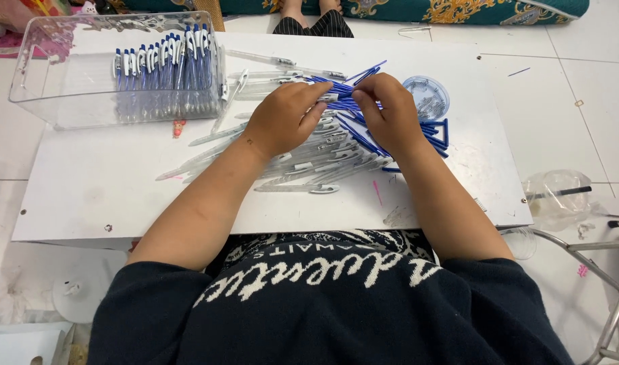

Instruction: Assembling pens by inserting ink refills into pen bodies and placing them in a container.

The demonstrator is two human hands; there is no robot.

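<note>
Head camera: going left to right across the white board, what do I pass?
Clear plastic box with finished blue-and-white pens → left hand on the pile of clear pen barrels → right hand on the blue refills → small round clear dish → clear plastic bag off the board.

I see a smooth, matt white surface (120, 189). The box (46, 88) is clear, shiny plastic. The pen tubes (309, 159) look like see-through plastic, and the blue refills (363, 138) like shiny plastic. The floor (586, 88) is glossy tile.
</note>
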